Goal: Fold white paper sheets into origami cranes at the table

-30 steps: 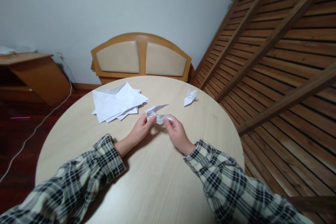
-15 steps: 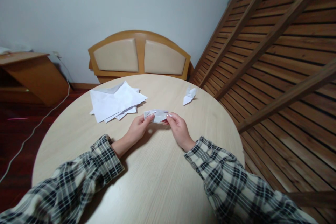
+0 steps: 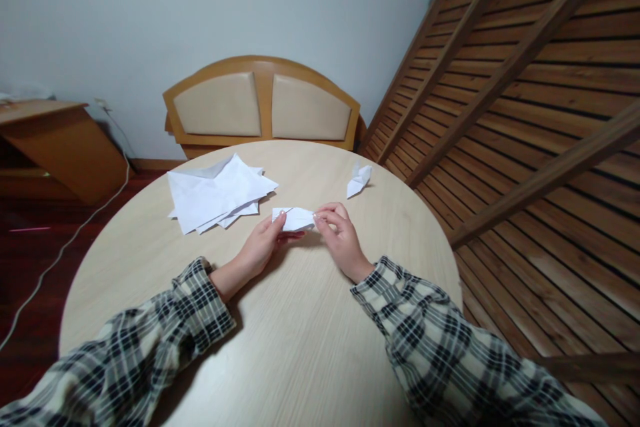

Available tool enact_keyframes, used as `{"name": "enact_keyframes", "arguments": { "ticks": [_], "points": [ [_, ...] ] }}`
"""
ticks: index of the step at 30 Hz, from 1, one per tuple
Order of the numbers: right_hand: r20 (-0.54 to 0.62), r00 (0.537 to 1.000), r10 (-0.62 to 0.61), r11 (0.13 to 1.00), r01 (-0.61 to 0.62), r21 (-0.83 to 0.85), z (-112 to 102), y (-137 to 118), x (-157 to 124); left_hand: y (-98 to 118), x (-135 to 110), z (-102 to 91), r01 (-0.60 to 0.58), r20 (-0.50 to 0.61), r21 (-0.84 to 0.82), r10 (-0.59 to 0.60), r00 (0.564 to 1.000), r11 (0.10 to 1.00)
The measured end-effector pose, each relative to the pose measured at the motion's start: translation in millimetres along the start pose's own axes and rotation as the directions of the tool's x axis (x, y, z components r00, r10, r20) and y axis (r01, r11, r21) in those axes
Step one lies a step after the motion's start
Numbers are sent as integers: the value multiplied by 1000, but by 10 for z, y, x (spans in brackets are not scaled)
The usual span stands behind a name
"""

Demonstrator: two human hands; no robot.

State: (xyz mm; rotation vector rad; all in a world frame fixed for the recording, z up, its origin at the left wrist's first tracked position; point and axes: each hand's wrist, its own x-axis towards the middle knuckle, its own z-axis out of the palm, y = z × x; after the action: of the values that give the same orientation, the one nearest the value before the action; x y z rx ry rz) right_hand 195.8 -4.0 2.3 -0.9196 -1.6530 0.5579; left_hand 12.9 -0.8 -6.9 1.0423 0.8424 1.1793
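Note:
Between my hands, above the table, is a small folded piece of white paper [image 3: 296, 218]. My left hand [image 3: 263, 242] grips its left end, thumb on top and fingers underneath. At the right end, my right hand [image 3: 341, 240] pinches the paper's tip between thumb and fingers. Beyond my left hand lies a stack of white paper sheets [image 3: 217, 193], fanned unevenly, the top one with a bent upper edge. A small folded paper figure [image 3: 359, 181] rests on the table past my right hand.
The round pale wooden table [image 3: 295, 333] fills the middle of the view. A headboard with cream panels [image 3: 217, 107] stands behind it. Slatted wood [image 3: 540, 133] leans along the right. On the left are a wooden desk [image 3: 55, 140] and a white cable [image 3: 65, 247] on the floor.
The folded paper has been tilted so a flatter, brighter face shows. My right fingers have shifted onto its right tip and bent upward. My left hand keeps its grip.

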Motion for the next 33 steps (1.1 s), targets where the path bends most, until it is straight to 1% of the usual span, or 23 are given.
{"name": "enact_keyframes", "arguments": {
  "ticks": [2, 4, 7, 9, 11, 13, 16, 19, 24, 30, 33],
  "points": [
    [71, 994, -88, 994, 93, -65, -17, -24, -19, 12, -11, 5, 29, 27, -32, -29, 999, 999],
    [156, 975, -156, 974, 178, -140, -19, -43, -39, 24, -26, 9, 53, 53, -59, -49, 997, 997],
    [246, 949, -197, 934, 258, -247, -3, -61, -53, 38, -39, 10, 91, 57, -94, -86, 995, 991],
    [272, 941, -203, 912, 282, -296, 8, -67, -51, 41, -36, 8, 102, 46, -111, -98, 994, 989],
    [259, 945, -201, 899, 283, -333, 11, -73, -44, 39, -28, 4, 105, 44, -111, -100, 994, 988],
    [216, 956, -198, 895, 266, -357, 4, -81, -33, 36, -16, -2, 113, 53, -101, -108, 993, 988],
    [159, 968, -195, 895, 242, -374, -12, -91, -19, 32, -4, -10, 141, 57, -96, -136, 989, 985],
    [119, 970, -212, 893, 242, -379, -25, -98, -11, 31, 0, -13, 153, 48, -102, -149, 988, 983],
    [84, 966, -243, 903, 257, -345, -32, -121, -16, 13, 9, -24, 157, 54, -89, -153, 987, 984],
    [50, 969, -243, 922, 246, -299, -33, -132, -13, -3, 15, -40, 155, 64, -73, -150, 987, 985],
    [22, 974, -226, 946, 224, -236, -27, -113, -3, 14, 7, -29, 154, 66, -73, -149, 987, 985]
  ]
}}
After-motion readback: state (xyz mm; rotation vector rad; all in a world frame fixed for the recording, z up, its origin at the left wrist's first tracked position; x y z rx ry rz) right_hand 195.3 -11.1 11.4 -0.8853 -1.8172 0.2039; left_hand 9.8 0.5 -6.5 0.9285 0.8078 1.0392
